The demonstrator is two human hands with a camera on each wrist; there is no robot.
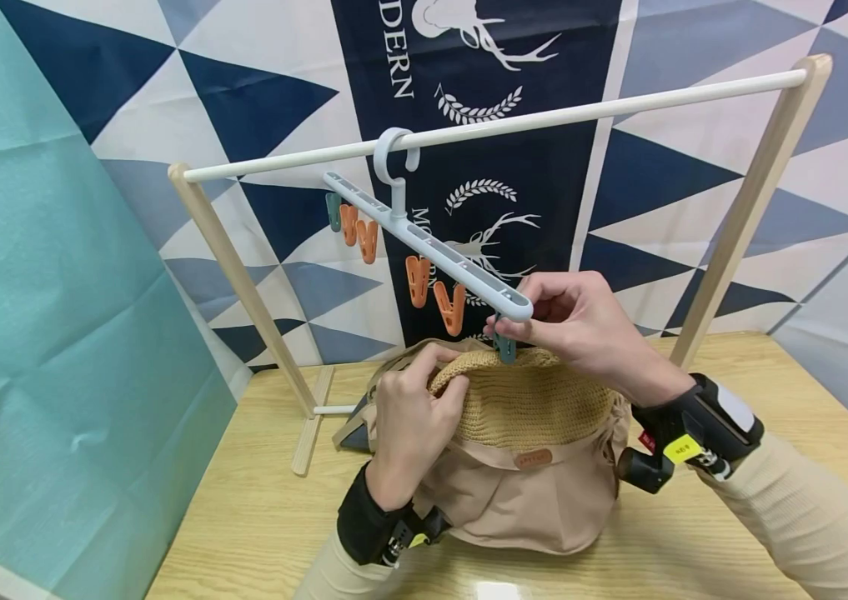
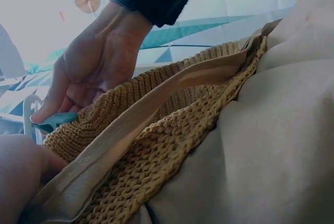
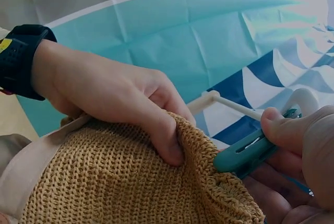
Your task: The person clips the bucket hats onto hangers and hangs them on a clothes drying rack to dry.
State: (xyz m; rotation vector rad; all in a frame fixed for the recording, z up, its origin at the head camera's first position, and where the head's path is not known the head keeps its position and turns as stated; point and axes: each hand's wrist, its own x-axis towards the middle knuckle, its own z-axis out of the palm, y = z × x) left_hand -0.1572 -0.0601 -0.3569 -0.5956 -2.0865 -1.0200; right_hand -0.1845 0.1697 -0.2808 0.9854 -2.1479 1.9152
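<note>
A floppy beige cloth item (image 1: 521, 508) with a tan knitted part (image 1: 536, 408) and a small brown patch rests on the table; its exact kind is unclear. My left hand (image 1: 419, 417) pinches the folded knitted edge (image 3: 182, 130) between thumb and fingers. With thumb and fingers, my right hand (image 1: 581, 329) pinches a teal clothespin (image 3: 245, 153) at the near end of the pale blue hanger (image 1: 454, 258). The clothespin's tip lies against the knitted edge; I cannot tell whether it clamps it. In the left wrist view, a cloth band (image 2: 130, 125) crosses the knit.
The hanger hooks over a white rail (image 1: 514, 125) on wooden posts (image 1: 746, 217). Orange clothespins (image 1: 418, 281) and another teal clothespin (image 1: 333, 212) hang along it. A wood-grain table (image 1: 243, 525) lies below, with a patterned cloth backdrop (image 1: 258, 92) behind and a teal sheet (image 1: 71, 333) at left.
</note>
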